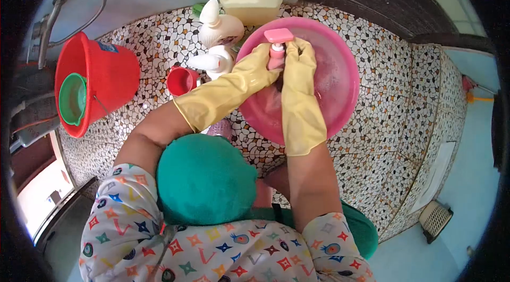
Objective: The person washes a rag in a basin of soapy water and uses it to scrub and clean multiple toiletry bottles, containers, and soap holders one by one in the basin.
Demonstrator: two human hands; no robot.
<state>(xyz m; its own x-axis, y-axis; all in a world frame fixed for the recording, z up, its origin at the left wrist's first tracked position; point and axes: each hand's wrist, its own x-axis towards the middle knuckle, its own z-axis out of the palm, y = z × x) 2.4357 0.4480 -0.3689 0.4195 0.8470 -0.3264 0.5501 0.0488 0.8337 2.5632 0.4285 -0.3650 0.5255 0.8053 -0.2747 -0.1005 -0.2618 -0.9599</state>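
A pink pump-top bottle (275,54) is held over the pink basin (351,82), its wide flat pump head turned up. My left hand (260,66), in a yellow rubber glove, wraps round the bottle's body from the left. My right hand (299,61), in a matching glove, is closed just beside the bottle and under the end of the pump head; what its fingers hold, if anything, is hidden. Cloudy, sudsy water (332,82) fills the basin. The lower part of the bottle is hidden by the gloves.
Left of the basin stand two white bottles (220,29) and a small red cup (181,81). A yellowish jerrycan (251,0) with a dark red cap is behind. A red bucket (117,66) holding a green dipper (73,99) stands at far left, near a wall tap (50,27).
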